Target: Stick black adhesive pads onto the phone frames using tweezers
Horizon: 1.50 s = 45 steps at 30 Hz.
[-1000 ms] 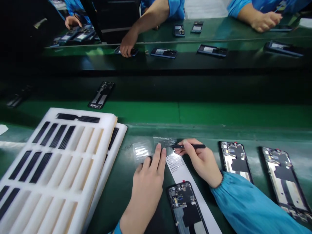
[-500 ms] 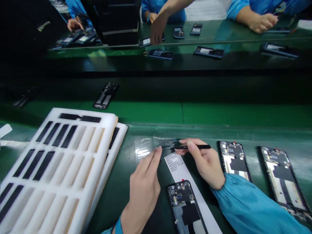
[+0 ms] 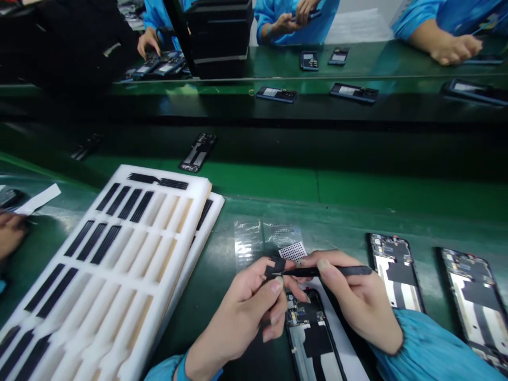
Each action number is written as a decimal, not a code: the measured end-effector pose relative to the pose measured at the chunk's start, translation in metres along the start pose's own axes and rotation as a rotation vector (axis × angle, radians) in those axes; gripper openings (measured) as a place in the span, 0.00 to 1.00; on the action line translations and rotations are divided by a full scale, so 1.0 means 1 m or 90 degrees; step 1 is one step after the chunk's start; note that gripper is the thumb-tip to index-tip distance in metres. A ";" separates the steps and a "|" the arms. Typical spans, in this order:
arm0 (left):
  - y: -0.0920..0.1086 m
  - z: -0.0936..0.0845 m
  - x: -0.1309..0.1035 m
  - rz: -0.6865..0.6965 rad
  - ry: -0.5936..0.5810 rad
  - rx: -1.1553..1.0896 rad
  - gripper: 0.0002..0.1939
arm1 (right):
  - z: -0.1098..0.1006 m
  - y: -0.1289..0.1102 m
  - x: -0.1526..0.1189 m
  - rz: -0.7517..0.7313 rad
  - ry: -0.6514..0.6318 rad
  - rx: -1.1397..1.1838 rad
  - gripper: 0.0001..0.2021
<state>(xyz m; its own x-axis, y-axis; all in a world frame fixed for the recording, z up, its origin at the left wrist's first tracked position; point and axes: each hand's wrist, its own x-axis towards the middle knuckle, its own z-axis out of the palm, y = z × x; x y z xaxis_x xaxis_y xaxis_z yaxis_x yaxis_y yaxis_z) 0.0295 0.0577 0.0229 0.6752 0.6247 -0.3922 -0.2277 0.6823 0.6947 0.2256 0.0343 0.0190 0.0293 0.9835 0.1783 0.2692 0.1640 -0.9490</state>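
My left hand [image 3: 242, 312] is closed, thumb and index finger together at a small dark piece [image 3: 273, 267] whose kind I cannot make out. Black tweezers [image 3: 341, 271] lie pinched in my right hand [image 3: 357, 301], their tips pointing left and meeting that piece. Under my hands is an opened phone [image 3: 317, 338] with its circuit board showing, lying on a white strip [image 3: 351, 349]. A sheet of small black dots [image 3: 292, 253] and a clear plastic sheet [image 3: 248, 243] lie just beyond my fingers.
White foam trays [image 3: 194, 182] with black flat strips in their slots are stacked at left. Two opened phones [image 3: 397, 270] [image 3: 472, 301] lie at right. Another phone [image 3: 198, 152] rests on the green belt [image 3: 270, 182]. Co-workers' hands [image 3: 452, 50] handle phones across the line.
My left hand has risen from the table beside the clear sheet and now pinches the small dark piece. The tweezers have moved with my right hand to it. The view has shifted left.
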 end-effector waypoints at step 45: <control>-0.031 -0.007 0.006 0.231 -0.047 1.484 0.37 | -0.052 0.057 -0.001 -0.067 -0.186 -0.123 0.11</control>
<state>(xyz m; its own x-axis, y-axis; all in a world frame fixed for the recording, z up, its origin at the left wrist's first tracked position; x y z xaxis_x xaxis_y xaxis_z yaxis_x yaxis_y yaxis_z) 0.0357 0.0430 -0.0049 0.8315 0.5298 -0.1670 0.5353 -0.8446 -0.0140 0.2914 0.0385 -0.0215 -0.2764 0.9470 0.1635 0.4345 0.2749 -0.8577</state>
